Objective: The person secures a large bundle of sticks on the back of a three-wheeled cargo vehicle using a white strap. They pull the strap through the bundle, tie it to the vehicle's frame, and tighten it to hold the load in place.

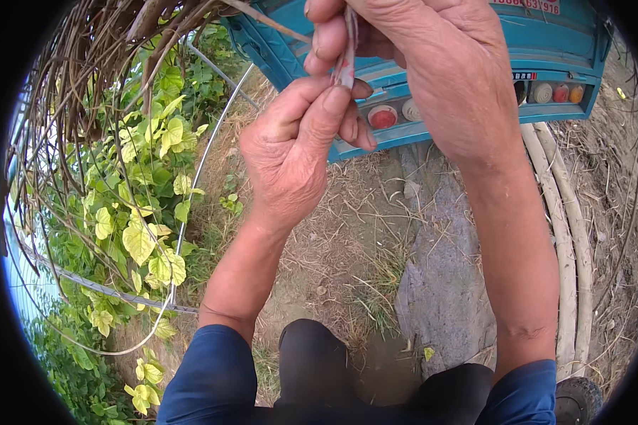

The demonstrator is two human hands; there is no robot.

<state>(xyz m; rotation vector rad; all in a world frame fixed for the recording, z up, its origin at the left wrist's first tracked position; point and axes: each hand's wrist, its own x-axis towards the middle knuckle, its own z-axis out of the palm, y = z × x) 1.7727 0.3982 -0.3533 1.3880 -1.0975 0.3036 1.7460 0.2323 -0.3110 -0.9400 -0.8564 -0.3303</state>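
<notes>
Teal vehicle [556,49] stands partly hidden behind the right hand [450,71].

Narrow pale strip [347,65], marked pinkish red, upright between two hands.
From where I stand: thin, ribbon-like piece, whitish to grey, with pinkish-red patches showing most clearly low down. Edge looks creased or folded; material cannot be told. Pose near vertical, leaning slightly, top a little right of bottom. Lower end pinched at the thumb of the left hand [289,145]; upper length runs beside the curled fingers of the right hand [436,67], whose grip on it I cannot make out. Top end not clear to me. Held up off the ground.
</notes>
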